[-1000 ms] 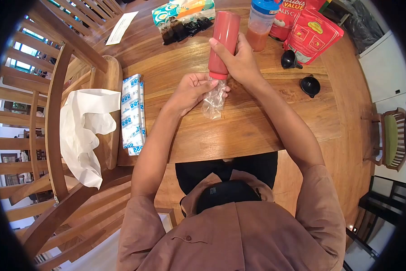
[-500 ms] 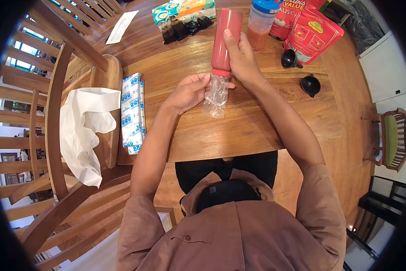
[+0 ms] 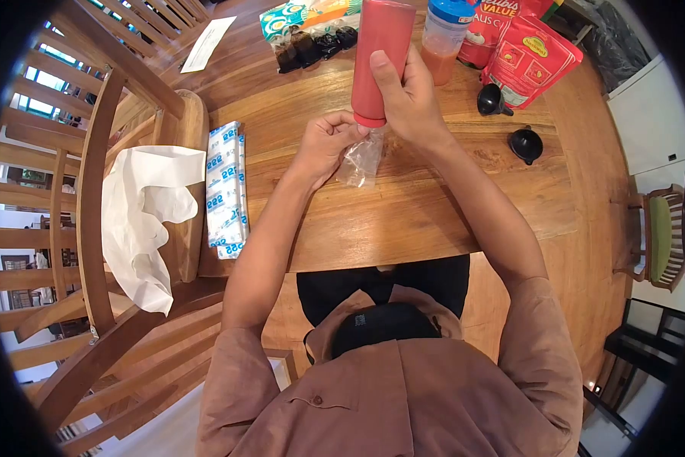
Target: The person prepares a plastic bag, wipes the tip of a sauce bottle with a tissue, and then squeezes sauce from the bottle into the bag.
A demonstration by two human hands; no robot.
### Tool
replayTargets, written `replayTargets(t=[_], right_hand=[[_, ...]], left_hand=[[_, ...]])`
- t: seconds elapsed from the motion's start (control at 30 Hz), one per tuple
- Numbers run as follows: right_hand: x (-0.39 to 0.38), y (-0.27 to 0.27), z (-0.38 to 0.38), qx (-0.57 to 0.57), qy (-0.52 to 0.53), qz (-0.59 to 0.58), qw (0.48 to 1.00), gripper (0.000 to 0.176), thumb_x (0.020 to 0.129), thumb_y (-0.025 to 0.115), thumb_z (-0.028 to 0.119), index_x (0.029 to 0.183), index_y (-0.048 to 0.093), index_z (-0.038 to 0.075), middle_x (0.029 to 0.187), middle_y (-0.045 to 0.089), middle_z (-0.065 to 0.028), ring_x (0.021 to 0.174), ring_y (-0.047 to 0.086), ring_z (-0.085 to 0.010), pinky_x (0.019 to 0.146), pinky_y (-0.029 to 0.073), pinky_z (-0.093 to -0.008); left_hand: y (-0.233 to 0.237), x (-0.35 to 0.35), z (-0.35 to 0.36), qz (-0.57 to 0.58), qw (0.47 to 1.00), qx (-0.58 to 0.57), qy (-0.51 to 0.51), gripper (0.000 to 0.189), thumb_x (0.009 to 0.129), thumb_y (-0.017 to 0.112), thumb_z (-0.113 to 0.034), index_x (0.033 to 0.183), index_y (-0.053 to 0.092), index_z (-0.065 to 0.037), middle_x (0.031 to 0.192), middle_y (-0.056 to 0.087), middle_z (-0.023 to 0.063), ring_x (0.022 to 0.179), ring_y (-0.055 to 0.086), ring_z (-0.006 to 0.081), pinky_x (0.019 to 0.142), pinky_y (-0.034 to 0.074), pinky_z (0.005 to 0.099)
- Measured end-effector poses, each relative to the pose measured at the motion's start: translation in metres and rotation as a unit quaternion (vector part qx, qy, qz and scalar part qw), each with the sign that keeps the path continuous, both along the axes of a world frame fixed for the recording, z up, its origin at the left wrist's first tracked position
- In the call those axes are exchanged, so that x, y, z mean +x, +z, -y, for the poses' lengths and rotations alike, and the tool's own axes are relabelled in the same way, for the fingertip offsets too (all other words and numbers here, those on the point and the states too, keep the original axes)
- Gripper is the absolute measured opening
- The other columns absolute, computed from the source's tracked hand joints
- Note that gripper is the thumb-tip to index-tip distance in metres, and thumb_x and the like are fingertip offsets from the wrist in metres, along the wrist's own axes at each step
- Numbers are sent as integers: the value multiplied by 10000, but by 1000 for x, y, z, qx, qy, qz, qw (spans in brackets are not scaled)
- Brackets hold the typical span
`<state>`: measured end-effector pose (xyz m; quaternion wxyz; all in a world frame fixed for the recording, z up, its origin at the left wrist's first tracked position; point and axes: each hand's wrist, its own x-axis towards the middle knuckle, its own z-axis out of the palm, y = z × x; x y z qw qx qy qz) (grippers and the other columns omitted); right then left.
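Observation:
My right hand (image 3: pixel 408 95) is wrapped round a red squeeze bottle (image 3: pixel 379 65), which is turned with its red cap end down toward me. Just under the cap hangs a small clear plastic bag (image 3: pixel 360 161). My left hand (image 3: pixel 333 145) pinches the bag near its mouth, close to the bottle's cap. The nozzle is hidden by the bag and my fingers. Behind my right hand stands a clear container with a blue lid (image 3: pixel 440 39), part filled with orange-red sauce.
Red pouches (image 3: pixel 532 61), a black funnel (image 3: pixel 491 100) and a small black cup (image 3: pixel 524 145) stand at the right. A blue-and-white wrapped pack (image 3: pixel 225 190) lies left. Black plastic bundles (image 3: pixel 315 47) lie before a patterned tissue pack (image 3: pixel 281 20). White cloth-like material (image 3: pixel 133 221) drapes over the chair.
The bottle has tilted and rises closer to the camera with my right hand. My left hand has shifted slightly right and up, and the bag looks shorter and more bunched.

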<state>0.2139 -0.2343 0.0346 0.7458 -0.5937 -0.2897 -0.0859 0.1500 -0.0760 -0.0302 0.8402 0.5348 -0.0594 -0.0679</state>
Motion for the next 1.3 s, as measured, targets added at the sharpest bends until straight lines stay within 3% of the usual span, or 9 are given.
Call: replayTargets(t=[0.3, 0.37, 0.47, 0.6, 0.8, 0.87, 0.97, 1.3], right_hand=[[29, 5, -3, -13, -9, 9, 1000, 447, 974, 619, 407, 1110, 557, -14, 888, 645, -70, 799, 595, -92, 677, 505, -272], [36, 6, -2, -36, -12, 21, 999, 451, 981, 601, 420, 1097, 574, -15, 890, 647, -67, 791, 597, -95, 675, 507, -272], [46, -1, -3, -40, 3, 2, 999, 453, 987, 588, 429, 1086, 586, -13, 891, 649, -65, 780, 596, -95, 673, 509, -273], [49, -5, -1, -43, -2, 15, 999, 459, 987, 586, 439, 1089, 589, -9, 889, 649, -61, 773, 593, -94, 672, 509, -272], [58, -8, -14, -15, 45, -15, 999, 469, 986, 585, 446, 1104, 593, -8, 900, 650, -54, 787, 599, -97, 681, 514, -275], [55, -1, -19, -17, 42, -14, 999, 467, 983, 597, 435, 1121, 597, -12, 923, 657, -58, 810, 606, -98, 698, 521, -276], [53, -2, -29, 5, 27, -15, 1000, 458, 972, 623, 417, 1129, 604, -13, 928, 667, -63, 814, 617, -102, 700, 526, -273], [50, 1, -24, -6, 26, -7, 1000, 407, 959, 656, 377, 1084, 629, -9, 890, 671, -57, 772, 615, -92, 668, 521, -263]], left_hand=[[20, 12, 5, -32, 999, -33, -20, 190, 936, 677, -126, 1049, 689, 26, 1002, 723, 142, 891, 701, 174, 809, 569, 310], [20, 17, 5, 3, 999, -17, -45, 324, 930, 690, -194, 1155, 641, 34, 1061, 714, 163, 953, 697, 203, 863, 566, 350], [22, 25, 10, 14, 999, 24, -44, 332, 914, 709, -181, 1162, 631, 25, 1065, 713, 166, 952, 698, 200, 856, 571, 346], [23, 27, 15, -35, 998, -7, -52, 306, 898, 723, -147, 1143, 639, 16, 1065, 712, 170, 954, 698, 190, 839, 577, 325], [17, 27, 17, -46, 998, 7, 52, 298, 878, 745, -112, 1125, 635, 13, 987, 711, 116, 878, 687, 162, 764, 574, 296], [21, 25, 18, -17, 994, 1, 112, 250, 839, 771, -37, 1046, 640, 11, 933, 701, 82, 811, 685, 138, 717, 575, 288], [18, 25, 20, -6, 989, -11, 148, 248, 828, 776, -21, 1031, 636, 7, 940, 705, 93, 816, 687, 139, 719, 576, 286], [17, 23, 14, -8, 992, -34, 119, 231, 845, 747, -5, 1052, 655, 40, 962, 723, 137, 834, 711, 167, 748, 587, 301]])
